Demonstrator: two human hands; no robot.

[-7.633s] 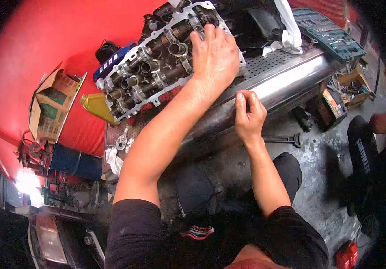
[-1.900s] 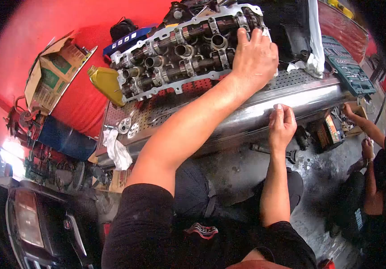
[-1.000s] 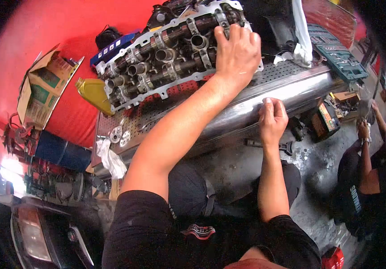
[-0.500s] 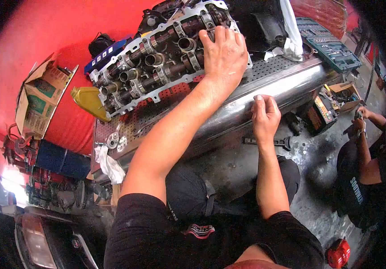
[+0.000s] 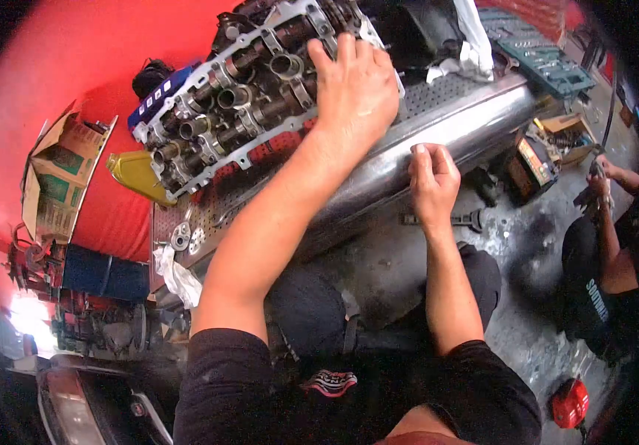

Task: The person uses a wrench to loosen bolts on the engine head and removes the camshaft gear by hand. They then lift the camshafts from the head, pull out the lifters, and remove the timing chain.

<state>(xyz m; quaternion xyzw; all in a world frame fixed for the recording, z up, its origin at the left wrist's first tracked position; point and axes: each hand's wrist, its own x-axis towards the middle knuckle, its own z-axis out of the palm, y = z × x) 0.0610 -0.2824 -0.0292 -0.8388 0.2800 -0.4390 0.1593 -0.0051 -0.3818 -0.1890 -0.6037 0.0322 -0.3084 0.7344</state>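
Note:
A cylinder head (image 5: 256, 122) with two camshafts lies slantwise on the perforated metal bench top. My left hand (image 5: 356, 93) rests over its right end, palm down. Its fingers are stretched out over the camshaft area with the thumb apart, and what lies beneath the palm is hidden. Beyond the bench's rounded front edge (image 5: 401, 165), my right hand (image 5: 436, 182) is raised with the fingers curled in and the thumb against them. Anything small inside that pinch is hidden from me.
A yellow oil bottle (image 5: 140, 176) stands left of the cylinder head. White cloths (image 5: 177, 276) hang at the bench's left corner. A socket set case (image 5: 545, 67) sits at the far right. On the floor are a battery (image 5: 533, 165) and a crouching co-worker (image 5: 594, 245).
The view has shifted slightly, so the bench and cylinder head appear further left and higher. My left hand stays on the cylinder head, and my right hand keeps its pinch.

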